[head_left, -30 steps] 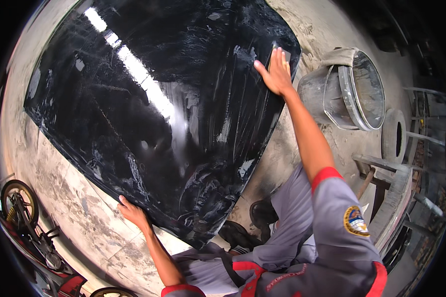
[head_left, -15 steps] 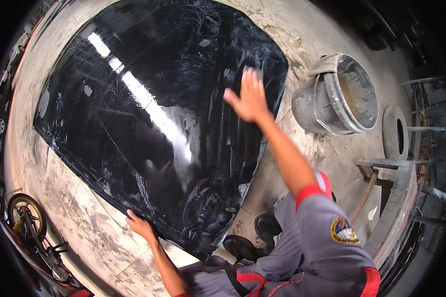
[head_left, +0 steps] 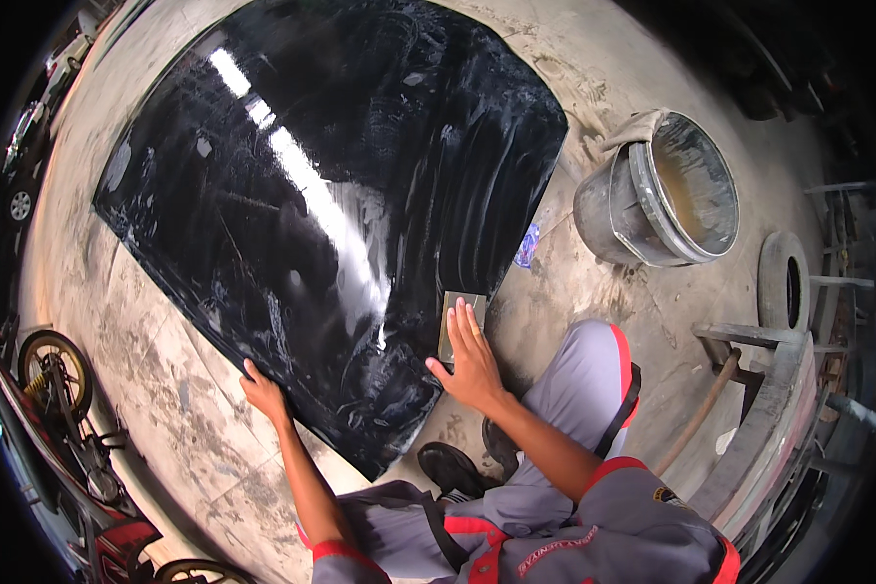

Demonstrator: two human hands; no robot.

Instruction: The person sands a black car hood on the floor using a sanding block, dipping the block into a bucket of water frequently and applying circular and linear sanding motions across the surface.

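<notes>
A large black car hood (head_left: 234,253) lies in front of me, wet and streaked with grey-white smears. My right hand (head_left: 472,368) is flat on a brownish-grey rectangle that looks like a sheet of sandpaper (head_left: 449,341). It rests on the hood's near right edge, fingers stretched over it and thumb out to the left. At the near left edge, my left hand (head_left: 264,389) grips the rim of the hood, thumb up and the other fingers partly hidden.
On the right stands a grey bucket (head_left: 608,209) of murky water, a cloth (head_left: 638,128) over its rim. A small blue wrapper (head_left: 527,245) lies beside the hood. Farther right are a tire (head_left: 781,282) and a metal frame (head_left: 749,336). A motorcycle (head_left: 63,409) stands at left.
My right hand has swept toward me with the sandpaper, from the hood's far right part to its near right edge. The blue wrapper has come into sight. My left hand stays on the rim.
</notes>
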